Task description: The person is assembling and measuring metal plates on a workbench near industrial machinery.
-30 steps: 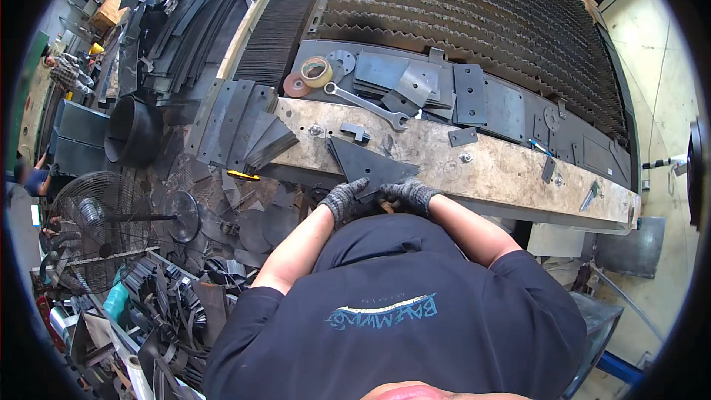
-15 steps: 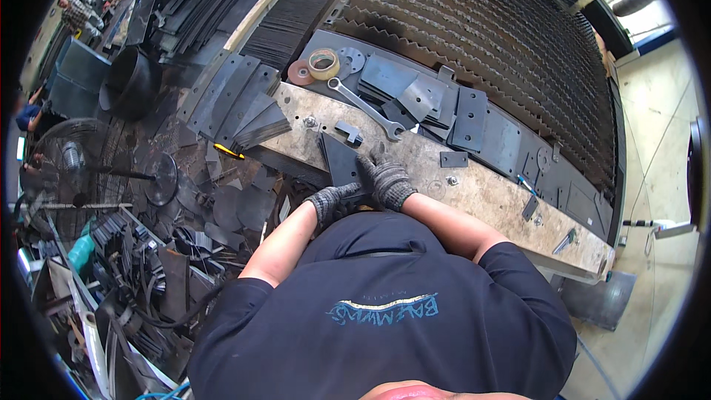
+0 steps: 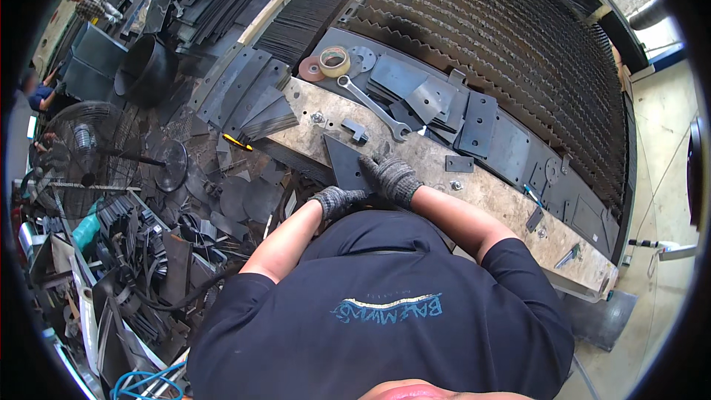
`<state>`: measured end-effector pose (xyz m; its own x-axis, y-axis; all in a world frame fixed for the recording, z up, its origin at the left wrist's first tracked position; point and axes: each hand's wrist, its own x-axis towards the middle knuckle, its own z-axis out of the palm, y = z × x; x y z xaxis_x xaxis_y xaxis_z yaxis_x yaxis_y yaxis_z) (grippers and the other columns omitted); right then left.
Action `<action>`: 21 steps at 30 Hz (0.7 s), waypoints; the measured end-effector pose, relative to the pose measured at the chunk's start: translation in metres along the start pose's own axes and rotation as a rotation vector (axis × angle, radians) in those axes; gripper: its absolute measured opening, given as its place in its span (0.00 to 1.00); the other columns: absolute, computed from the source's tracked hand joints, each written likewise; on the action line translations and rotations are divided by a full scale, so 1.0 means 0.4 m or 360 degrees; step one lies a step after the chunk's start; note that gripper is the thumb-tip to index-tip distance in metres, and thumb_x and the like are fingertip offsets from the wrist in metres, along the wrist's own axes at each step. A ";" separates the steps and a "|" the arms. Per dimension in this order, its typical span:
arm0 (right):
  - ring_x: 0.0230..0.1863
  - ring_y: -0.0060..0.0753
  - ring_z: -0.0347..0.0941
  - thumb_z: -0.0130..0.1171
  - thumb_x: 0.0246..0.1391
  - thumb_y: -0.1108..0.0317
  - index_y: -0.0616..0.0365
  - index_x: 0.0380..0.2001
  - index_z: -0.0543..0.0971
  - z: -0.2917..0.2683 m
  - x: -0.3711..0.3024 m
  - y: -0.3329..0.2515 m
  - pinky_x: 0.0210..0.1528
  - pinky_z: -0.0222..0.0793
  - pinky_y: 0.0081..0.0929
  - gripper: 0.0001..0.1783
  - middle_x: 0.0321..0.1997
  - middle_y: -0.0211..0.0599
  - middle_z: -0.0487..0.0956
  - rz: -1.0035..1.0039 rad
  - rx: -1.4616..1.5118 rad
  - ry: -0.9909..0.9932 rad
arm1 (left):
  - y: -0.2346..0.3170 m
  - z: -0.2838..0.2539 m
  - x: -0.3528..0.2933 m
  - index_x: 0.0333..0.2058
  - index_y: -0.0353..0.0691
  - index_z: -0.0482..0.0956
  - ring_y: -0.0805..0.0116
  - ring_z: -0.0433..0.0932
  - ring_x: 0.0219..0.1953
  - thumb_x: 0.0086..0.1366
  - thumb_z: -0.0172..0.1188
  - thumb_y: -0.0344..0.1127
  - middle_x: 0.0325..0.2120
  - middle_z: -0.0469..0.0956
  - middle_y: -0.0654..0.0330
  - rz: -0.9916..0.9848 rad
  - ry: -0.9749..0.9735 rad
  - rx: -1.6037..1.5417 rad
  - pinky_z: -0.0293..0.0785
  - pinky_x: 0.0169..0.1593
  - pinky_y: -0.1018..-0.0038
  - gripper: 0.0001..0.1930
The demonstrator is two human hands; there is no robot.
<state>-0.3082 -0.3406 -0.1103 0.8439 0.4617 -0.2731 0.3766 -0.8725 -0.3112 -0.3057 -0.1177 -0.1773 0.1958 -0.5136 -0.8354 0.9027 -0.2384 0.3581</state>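
Note:
A dark metal plate [image 3: 344,162] with a pointed far corner and small holes lies at the near edge of the worktable, in front of my body. Both my hands wear grey knit gloves. My left hand [image 3: 337,201] is closed at the plate's near edge, its fingertips partly hidden. My right hand [image 3: 392,179] grips the plate's right side, with fingers over its face. Just beyond the plate sits a small grey metal block [image 3: 355,130] with a step in it. A combination wrench [image 3: 374,107] lies farther off, slanting across the table.
The pale worktable [image 3: 489,204] carries a small two-hole plate [image 3: 459,164] and bolts. Behind it are a tape roll [image 3: 335,62], stacked plates [image 3: 392,75] and a toothed slat bed [image 3: 503,44]. At left stand a fan [image 3: 87,155], scrap metal and a yellow cutter knife [image 3: 238,142]. Two people are far left.
My view has shifted, so the table and tools appear slightly farther right and lower. The plate shows more of its upper face. Both hands stay on it.

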 end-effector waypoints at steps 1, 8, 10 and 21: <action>0.71 0.74 0.62 0.69 0.48 0.54 0.46 0.70 0.66 -0.006 0.001 -0.001 0.66 0.69 0.56 0.46 0.68 0.68 0.67 0.0012 0.0009 0.0014 | 0.006 -0.001 -0.001 0.67 0.48 0.73 0.51 0.78 0.60 0.65 0.60 0.70 0.61 0.78 0.52 0.0022 0.0033 0.0106 0.76 0.60 0.56 0.41; 0.55 0.67 0.77 0.69 0.48 0.54 0.55 0.66 0.67 -0.068 -0.007 0.008 0.55 0.75 0.56 0.43 0.56 0.65 0.77 -0.0046 0.0011 0.0083 | 0.051 0.009 0.011 0.66 0.46 0.74 0.48 0.79 0.58 0.60 0.64 0.73 0.60 0.79 0.51 0.0207 0.0213 0.0812 0.79 0.58 0.52 0.45; 0.47 0.63 0.81 0.72 0.46 0.53 0.55 0.63 0.68 -0.092 0.006 0.020 0.49 0.77 0.55 0.42 0.48 0.59 0.81 -0.0023 -0.0029 0.0011 | 0.052 0.014 0.017 0.65 0.45 0.74 0.47 0.80 0.58 0.59 0.65 0.74 0.59 0.79 0.50 0.0244 0.0235 0.0898 0.79 0.57 0.51 0.46; 0.48 0.60 0.81 0.75 0.41 0.54 0.53 0.62 0.69 -0.132 0.041 0.055 0.49 0.78 0.52 0.44 0.50 0.56 0.81 -0.0130 -0.0058 -0.0063 | 0.057 -0.051 0.201 0.75 0.53 0.58 0.61 0.54 0.77 0.80 0.25 0.43 0.73 0.62 0.71 0.1154 0.0133 0.6372 0.31 0.77 0.31 0.28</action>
<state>-0.2659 -0.3606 -0.0735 0.7944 0.5369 -0.2840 0.4578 -0.8365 -0.3011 -0.2616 -0.1476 -0.2449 -0.0275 -0.7054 -0.7082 -0.2068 0.6972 -0.6864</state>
